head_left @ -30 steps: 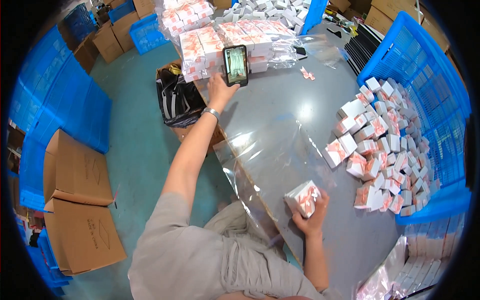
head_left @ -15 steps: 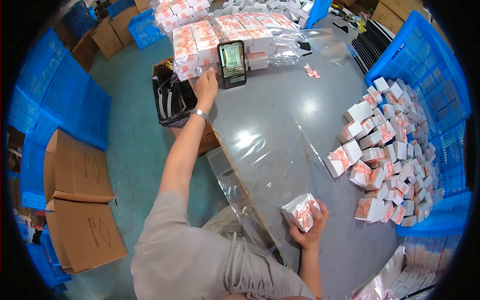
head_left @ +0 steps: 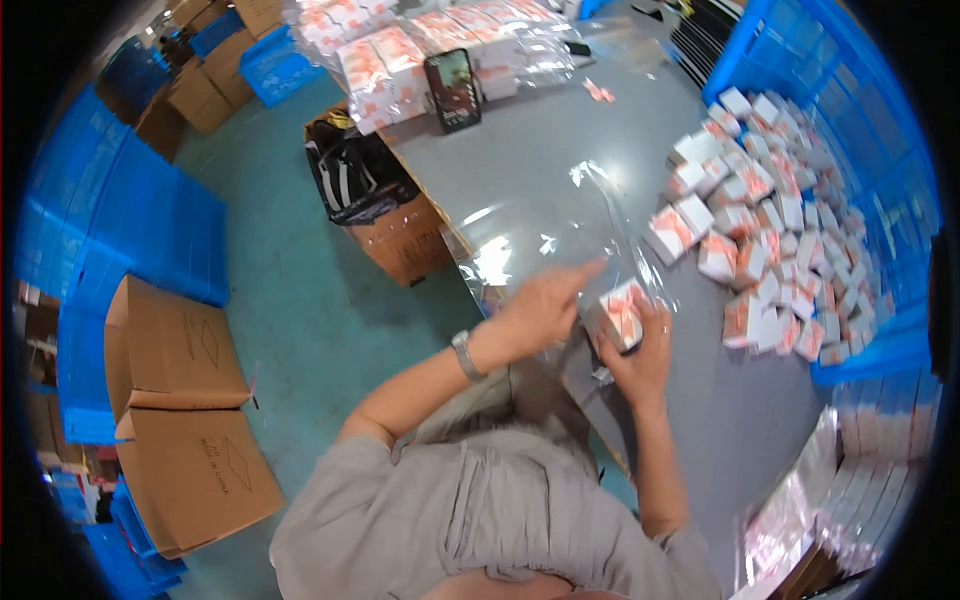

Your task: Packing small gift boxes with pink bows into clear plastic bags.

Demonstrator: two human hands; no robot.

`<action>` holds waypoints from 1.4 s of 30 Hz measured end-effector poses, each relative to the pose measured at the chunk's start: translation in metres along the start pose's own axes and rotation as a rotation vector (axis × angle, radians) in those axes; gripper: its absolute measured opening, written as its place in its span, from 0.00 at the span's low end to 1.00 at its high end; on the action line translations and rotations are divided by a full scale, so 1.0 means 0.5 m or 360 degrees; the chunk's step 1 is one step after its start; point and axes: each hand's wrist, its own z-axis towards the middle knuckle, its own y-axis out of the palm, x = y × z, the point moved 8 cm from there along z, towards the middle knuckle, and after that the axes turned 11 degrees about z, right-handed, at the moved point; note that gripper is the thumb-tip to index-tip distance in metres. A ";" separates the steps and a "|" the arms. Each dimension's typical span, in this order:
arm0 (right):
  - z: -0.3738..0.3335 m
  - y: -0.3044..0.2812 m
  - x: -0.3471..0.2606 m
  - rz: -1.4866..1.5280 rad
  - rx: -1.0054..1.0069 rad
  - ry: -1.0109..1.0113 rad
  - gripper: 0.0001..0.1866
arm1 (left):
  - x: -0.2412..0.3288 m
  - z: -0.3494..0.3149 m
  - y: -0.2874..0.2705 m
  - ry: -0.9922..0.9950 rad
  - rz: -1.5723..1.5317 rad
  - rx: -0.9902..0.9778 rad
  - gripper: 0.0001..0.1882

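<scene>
My right hand (head_left: 640,350) grips a small white gift box (head_left: 621,314) with a pink ribbon bow, near the table's front edge. Whether more boxes sit beneath it, I cannot tell. Just left of the box is my left hand (head_left: 545,305), slightly blurred, its index finger stretched out and nothing visible in it. A clear plastic bag (head_left: 612,205) lies on the grey table (head_left: 520,165) beyond both hands. To the right, a heap of similar ribboned boxes (head_left: 755,215) spills out of a blue plastic crate (head_left: 850,70).
A phone (head_left: 453,90) leans against bagged stacks of gift boxes (head_left: 395,65) at the back. A pink bow (head_left: 599,91) lies nearby. Left of the table stands a carton lined with a black bag (head_left: 360,185). Open cartons (head_left: 200,470) and blue crates (head_left: 150,210) line the left side.
My left hand has come back from beside the phone to the gift box. My right hand has lifted and tilted the box slightly. The phone screen looks darker, and the view has shifted.
</scene>
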 end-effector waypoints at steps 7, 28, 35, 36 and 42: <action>0.067 0.071 -0.006 0.0278 -0.0115 -0.0207 0.36 | 0.134 -0.009 -0.032 0.0351 0.0385 0.0363 0.28; 0.151 0.097 0.017 0.0070 0.0183 -0.0057 0.36 | 0.046 -0.191 -0.062 0.0341 0.0278 0.0523 0.23; 0.191 0.151 0.073 -0.0023 0.0125 -0.0130 0.40 | 0.048 -0.198 -0.062 0.0229 0.0533 0.0375 0.27; 0.174 0.148 0.031 0.0017 0.0071 -0.0009 0.41 | 0.031 -0.205 -0.062 0.0098 0.0657 0.0366 0.29; 0.179 0.168 0.035 0.0010 0.0249 -0.0111 0.39 | -0.020 -0.210 -0.070 -0.0180 0.0828 0.0312 0.39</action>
